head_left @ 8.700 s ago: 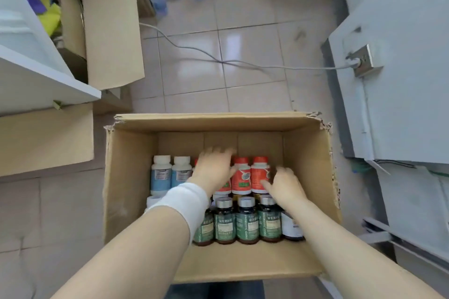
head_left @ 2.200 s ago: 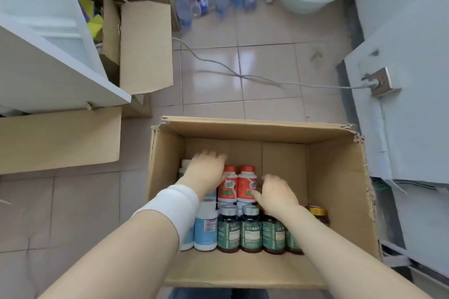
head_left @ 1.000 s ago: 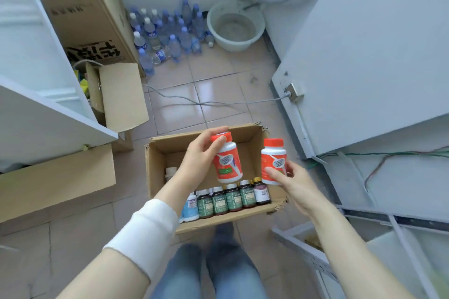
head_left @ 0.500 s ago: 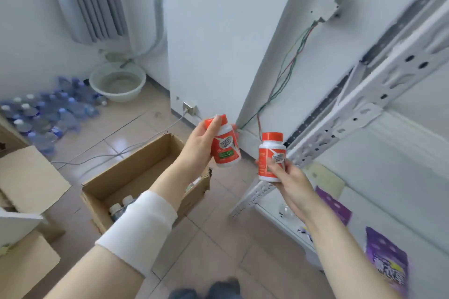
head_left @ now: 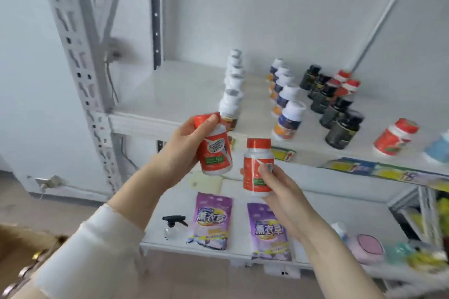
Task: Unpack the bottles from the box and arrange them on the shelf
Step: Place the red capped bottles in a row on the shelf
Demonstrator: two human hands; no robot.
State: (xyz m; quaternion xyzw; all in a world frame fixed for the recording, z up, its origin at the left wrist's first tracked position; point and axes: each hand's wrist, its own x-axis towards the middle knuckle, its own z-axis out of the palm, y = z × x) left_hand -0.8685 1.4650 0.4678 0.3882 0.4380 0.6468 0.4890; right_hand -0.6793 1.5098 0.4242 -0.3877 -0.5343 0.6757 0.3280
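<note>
Left hand: your left hand (head_left: 184,150) grasps a white plastic bottle with a red cap and orange-red label (head_left: 215,150). Your fingers wrap its body and one fingertip lies on the cap.
Left bottle position: it is tilted, cap leaning to your left, and held in the air in front of the white metal shelf (head_left: 175,94).
Right hand: your right hand (head_left: 279,192) grips a second red-capped white bottle (head_left: 257,165) from below. Your thumb presses on the label and your fingers curl behind it.
Right bottle position: it is upright, just beside the other and a little lower. The two do not touch, and neither is on the shelf.
Upper board, left to right: a row of all-white bottles (head_left: 233,80), a row of white-capped bottles with blue and orange labels (head_left: 286,114), then a row of dark bottles with black caps (head_left: 340,126). Red-capped bottles stand at the back (head_left: 347,85), and one more red-capped bottle stands apart (head_left: 393,138) to the right.
Lower board: two purple printed pouches (head_left: 211,223) lie flat, with a small clear spray bottle with a black trigger (head_left: 172,226) just to their left.
Box: a corner of the brown cardboard box (head_left: 19,250) shows at lower left, blurred.
</note>
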